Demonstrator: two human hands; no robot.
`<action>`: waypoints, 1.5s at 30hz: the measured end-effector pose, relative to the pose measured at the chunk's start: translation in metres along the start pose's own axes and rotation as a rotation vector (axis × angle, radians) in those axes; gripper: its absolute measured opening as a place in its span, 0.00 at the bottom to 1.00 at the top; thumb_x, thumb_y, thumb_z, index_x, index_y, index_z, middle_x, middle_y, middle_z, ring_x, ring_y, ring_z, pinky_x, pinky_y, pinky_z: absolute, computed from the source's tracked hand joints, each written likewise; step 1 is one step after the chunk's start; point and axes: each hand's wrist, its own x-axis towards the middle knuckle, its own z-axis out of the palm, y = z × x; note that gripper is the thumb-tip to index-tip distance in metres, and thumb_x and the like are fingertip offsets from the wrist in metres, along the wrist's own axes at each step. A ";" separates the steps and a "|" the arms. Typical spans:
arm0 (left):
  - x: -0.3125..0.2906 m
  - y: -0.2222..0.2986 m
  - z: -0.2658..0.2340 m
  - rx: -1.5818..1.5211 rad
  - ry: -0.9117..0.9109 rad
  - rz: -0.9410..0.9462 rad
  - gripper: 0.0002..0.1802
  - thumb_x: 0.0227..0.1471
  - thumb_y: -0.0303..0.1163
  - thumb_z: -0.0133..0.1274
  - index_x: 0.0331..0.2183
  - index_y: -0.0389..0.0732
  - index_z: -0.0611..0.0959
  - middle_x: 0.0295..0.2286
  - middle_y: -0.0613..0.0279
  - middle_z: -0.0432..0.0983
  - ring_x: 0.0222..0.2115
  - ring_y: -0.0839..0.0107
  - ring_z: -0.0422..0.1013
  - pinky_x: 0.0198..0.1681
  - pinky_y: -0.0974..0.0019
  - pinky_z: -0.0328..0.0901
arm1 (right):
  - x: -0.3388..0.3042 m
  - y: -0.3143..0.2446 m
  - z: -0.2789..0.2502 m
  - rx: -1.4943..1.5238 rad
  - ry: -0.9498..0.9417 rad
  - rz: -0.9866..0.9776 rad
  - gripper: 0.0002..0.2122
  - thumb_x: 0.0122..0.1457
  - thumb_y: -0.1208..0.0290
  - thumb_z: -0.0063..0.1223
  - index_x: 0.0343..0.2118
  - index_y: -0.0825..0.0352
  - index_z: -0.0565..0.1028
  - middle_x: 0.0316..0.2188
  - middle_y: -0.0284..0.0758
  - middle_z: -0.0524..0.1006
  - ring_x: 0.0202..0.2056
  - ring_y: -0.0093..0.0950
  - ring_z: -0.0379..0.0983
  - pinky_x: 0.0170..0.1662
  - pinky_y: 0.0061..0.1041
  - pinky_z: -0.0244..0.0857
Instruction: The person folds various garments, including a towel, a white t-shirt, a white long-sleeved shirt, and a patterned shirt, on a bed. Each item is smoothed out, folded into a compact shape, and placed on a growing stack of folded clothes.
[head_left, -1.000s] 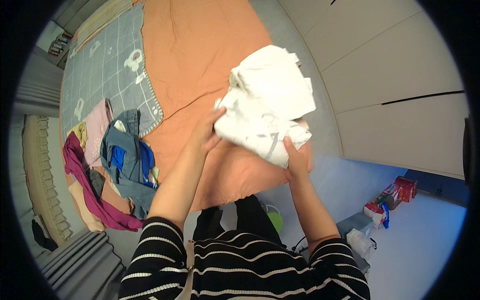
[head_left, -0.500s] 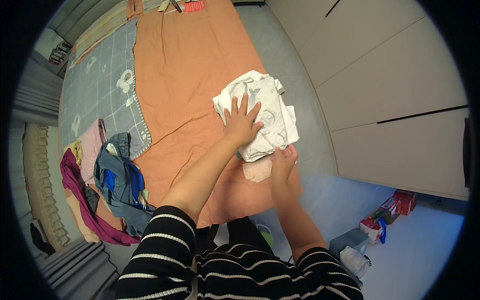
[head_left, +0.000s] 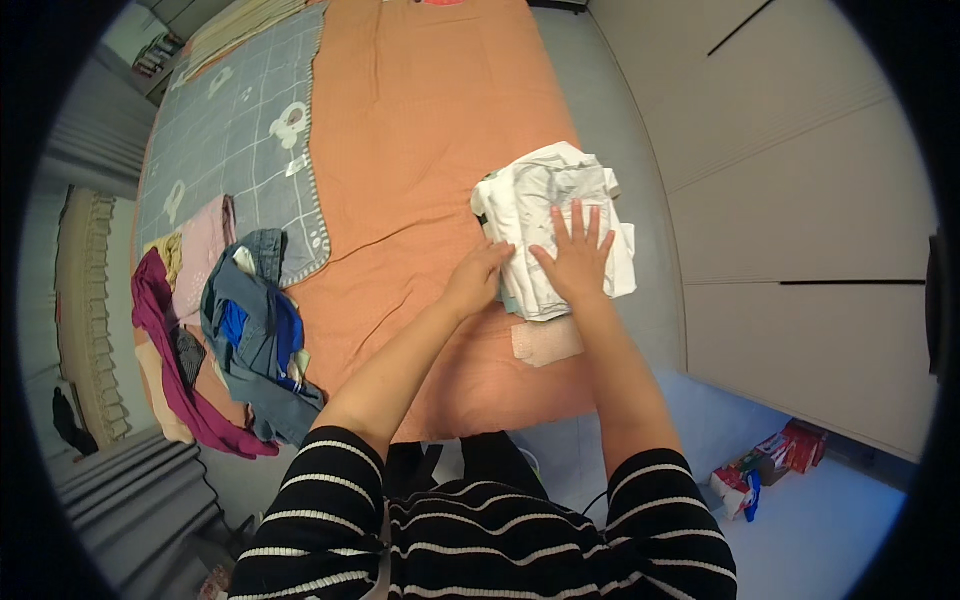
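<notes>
A white shirt (head_left: pixel 545 195), partly folded, lies on top of a stack of folded clothes at the right edge of the bed. My right hand (head_left: pixel 577 262) rests flat on it with the fingers spread. At the stack's left side, my left hand (head_left: pixel 478 280) has its fingers bent together on the shirt's edge; its fingertips are partly hidden. Just below the stack, a small folded pale pink cloth (head_left: pixel 545 342) shows, partly covered by my right forearm. The lower layers of the stack are mostly hidden under the shirt.
An orange sheet (head_left: pixel 420 130) covers the bed, with a grey checked blanket (head_left: pixel 235 130) at left. A loose heap holds jeans (head_left: pixel 265 350), a magenta garment (head_left: pixel 190 390) and a pink one (head_left: pixel 207 250). Beige cabinets (head_left: pixel 790 200) stand right; red packages (head_left: pixel 795 450) lie on the floor.
My left hand moved from lying flat on the shirt to its left edge. My right hand left the near edge and now lies spread on top. The shirt's left part is folded inward.
</notes>
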 end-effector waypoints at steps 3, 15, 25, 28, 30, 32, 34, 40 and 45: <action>-0.043 0.001 -0.001 -0.010 -0.061 -0.088 0.22 0.49 0.19 0.42 0.48 0.36 0.74 0.50 0.46 0.67 0.54 0.47 0.59 0.58 0.58 0.55 | -0.003 0.000 -0.004 -0.024 -0.047 -0.007 0.35 0.53 0.40 0.43 0.63 0.49 0.52 0.65 0.36 0.44 0.65 0.42 0.32 0.60 0.60 0.29; -0.178 -0.002 -0.057 -0.064 0.117 -0.153 0.24 0.48 0.26 0.50 0.50 0.37 0.72 0.46 0.42 0.70 0.47 0.49 0.66 0.52 0.59 0.60 | -0.086 -0.123 -0.050 0.143 0.070 -0.090 0.32 0.57 0.54 0.48 0.61 0.61 0.55 0.64 0.46 0.45 0.64 0.49 0.34 0.58 0.62 0.32; -0.322 -0.101 -0.234 0.630 0.966 -1.010 0.35 0.42 0.38 0.60 0.53 0.42 0.68 0.58 0.46 0.50 0.59 0.50 0.48 0.57 0.43 0.47 | -0.230 -0.292 0.004 0.492 -0.390 -0.223 0.33 0.55 0.56 0.51 0.60 0.66 0.54 0.60 0.54 0.52 0.61 0.51 0.45 0.61 0.47 0.41; -0.353 -0.115 -0.282 0.448 1.297 -1.411 0.33 0.42 0.37 0.61 0.50 0.41 0.72 0.55 0.45 0.57 0.57 0.51 0.54 0.56 0.46 0.52 | -0.244 -0.323 -0.003 0.571 -0.479 -0.265 0.32 0.56 0.56 0.51 0.59 0.68 0.57 0.59 0.56 0.54 0.60 0.50 0.49 0.61 0.42 0.45; -0.388 -0.153 -0.302 0.073 1.119 -1.399 0.31 0.43 0.35 0.61 0.50 0.39 0.72 0.50 0.45 0.65 0.51 0.53 0.62 0.52 0.53 0.58 | -0.248 -0.339 -0.004 0.580 -0.533 -0.279 0.31 0.56 0.56 0.51 0.58 0.68 0.59 0.58 0.56 0.56 0.59 0.50 0.52 0.60 0.39 0.48; -0.404 -0.178 -0.315 -0.168 1.108 -1.290 0.30 0.43 0.33 0.60 0.49 0.35 0.72 0.45 0.45 0.70 0.46 0.54 0.68 0.49 0.59 0.62 | -0.249 -0.351 -0.006 0.577 -0.576 -0.302 0.30 0.56 0.56 0.50 0.57 0.68 0.60 0.57 0.55 0.58 0.58 0.49 0.55 0.59 0.38 0.51; -0.401 -0.165 -0.329 -0.284 1.267 -1.101 0.29 0.45 0.31 0.59 0.48 0.30 0.72 0.42 0.46 0.73 0.42 0.56 0.70 0.46 0.63 0.63 | -0.248 -0.358 -0.014 0.565 -0.604 -0.326 0.29 0.56 0.56 0.50 0.57 0.68 0.61 0.56 0.54 0.60 0.56 0.48 0.58 0.58 0.37 0.53; -0.376 -0.083 -0.486 -0.847 1.329 -0.114 0.12 0.52 0.23 0.51 0.40 0.29 0.76 0.35 0.56 0.75 0.34 0.67 0.72 0.39 0.66 0.68 | -0.243 -0.368 -0.026 0.588 -0.581 -0.415 0.27 0.57 0.54 0.48 0.55 0.68 0.64 0.53 0.51 0.65 0.53 0.47 0.62 0.55 0.36 0.58; -0.355 0.078 -0.452 -0.759 0.696 0.097 0.13 0.48 0.24 0.55 0.39 0.34 0.78 0.34 0.60 0.75 0.35 0.71 0.71 0.42 0.68 0.66 | -0.235 -0.373 -0.057 0.997 -0.856 0.068 0.28 0.58 0.54 0.48 0.54 0.70 0.64 0.52 0.48 0.67 0.53 0.40 0.64 0.55 0.36 0.58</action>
